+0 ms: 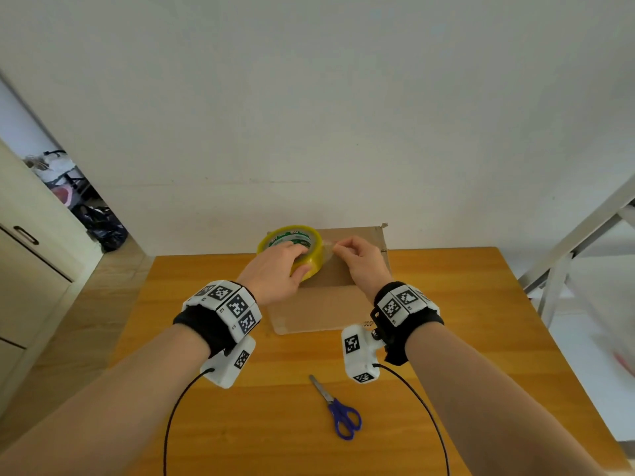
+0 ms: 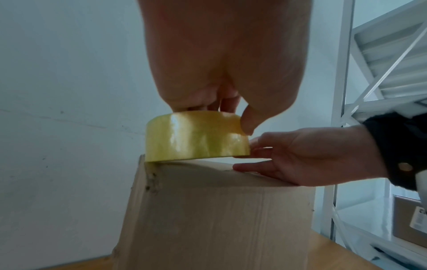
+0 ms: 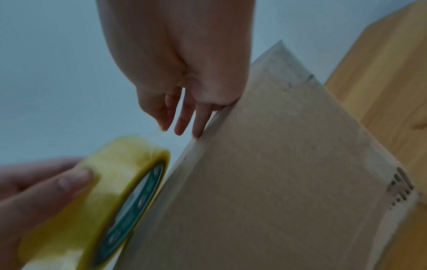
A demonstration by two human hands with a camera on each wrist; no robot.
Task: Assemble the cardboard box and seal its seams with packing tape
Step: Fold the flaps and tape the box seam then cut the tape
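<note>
White wall backs your bench (image 1: 446, 338), where the cardboard box (image 1: 330, 304) stands at twelve o'clock. Your left hand (image 1: 275, 269) grips the tape roll (image 1: 292, 249) on top; your right hand (image 1: 357, 262) pinches the free end. Slack could wrinkle it off the seam.

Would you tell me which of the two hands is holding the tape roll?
The left hand grips the yellow tape roll; the right hand only pinches its free end.

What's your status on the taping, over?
Left hand grips tape roll on box top. Right hand pinches loose tape end. Scissors lie on table, nothing in the way.
</note>
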